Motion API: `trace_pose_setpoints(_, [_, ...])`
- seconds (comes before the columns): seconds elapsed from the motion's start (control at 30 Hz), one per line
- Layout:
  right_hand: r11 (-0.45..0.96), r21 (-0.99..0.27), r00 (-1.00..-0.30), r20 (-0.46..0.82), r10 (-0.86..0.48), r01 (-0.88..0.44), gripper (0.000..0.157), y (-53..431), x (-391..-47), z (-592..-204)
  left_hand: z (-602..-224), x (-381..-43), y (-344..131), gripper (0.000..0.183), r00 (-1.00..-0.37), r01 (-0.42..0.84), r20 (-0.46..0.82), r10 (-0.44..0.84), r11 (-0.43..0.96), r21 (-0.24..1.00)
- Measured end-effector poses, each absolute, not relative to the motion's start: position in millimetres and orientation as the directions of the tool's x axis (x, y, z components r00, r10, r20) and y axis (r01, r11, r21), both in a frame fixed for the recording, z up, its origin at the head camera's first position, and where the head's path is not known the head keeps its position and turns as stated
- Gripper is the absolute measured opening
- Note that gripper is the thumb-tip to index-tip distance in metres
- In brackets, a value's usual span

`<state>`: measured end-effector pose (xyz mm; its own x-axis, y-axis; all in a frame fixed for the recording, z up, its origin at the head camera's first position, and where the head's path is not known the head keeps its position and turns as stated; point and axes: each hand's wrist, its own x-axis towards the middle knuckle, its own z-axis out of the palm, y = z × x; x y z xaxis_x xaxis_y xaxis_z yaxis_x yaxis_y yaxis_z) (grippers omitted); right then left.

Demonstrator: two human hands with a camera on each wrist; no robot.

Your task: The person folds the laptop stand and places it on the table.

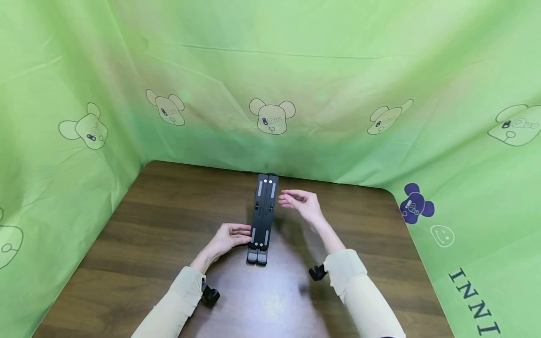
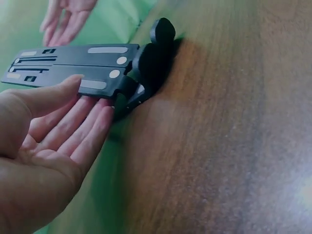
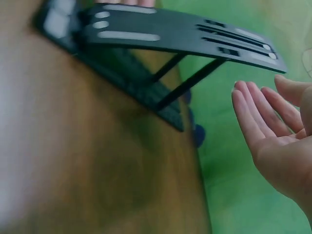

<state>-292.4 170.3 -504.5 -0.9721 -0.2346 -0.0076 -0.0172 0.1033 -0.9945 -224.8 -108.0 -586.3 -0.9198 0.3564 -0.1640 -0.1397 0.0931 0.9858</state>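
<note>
A black folding laptop stand (image 1: 263, 211), narrow and with grey pads on top, stands on the table. Its upper plate (image 3: 175, 29) is tilted up from the base, held by two thin struts (image 3: 191, 84) in the right wrist view. My left hand (image 1: 226, 238) grips the near left edge of the plate, thumb (image 2: 63, 92) on top and fingers underneath. To the right of the stand's far end, my right hand (image 1: 304, 204) is apart from it, fingers extended and holding nothing.
The wooden table (image 1: 169, 225) has rounded far corners. A green curtain (image 1: 270, 70) with printed bear heads hangs behind and along both sides, close to the table edges. A small black camera (image 1: 210, 295) is strapped on each wrist.
</note>
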Motion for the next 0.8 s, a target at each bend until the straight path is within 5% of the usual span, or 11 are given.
trace_pose_setpoints(0.27, [-0.137,-0.975,-0.952,-0.135,-0.275,0.178,0.051,159.7,-317.1,-489.3,-594.6,-227.0,-105.4,0.053,-0.901,-0.165,-0.171,0.4,0.048,0.985])
trace_pose_setpoints(0.8, [-0.131,-0.96,-0.923,-0.19,-0.335,0.246,0.054,148.0,-328.4,-489.3,-598.5,-226.5,-103.0,0.051,-0.9,-0.151,-0.148,0.41,0.026,0.988])
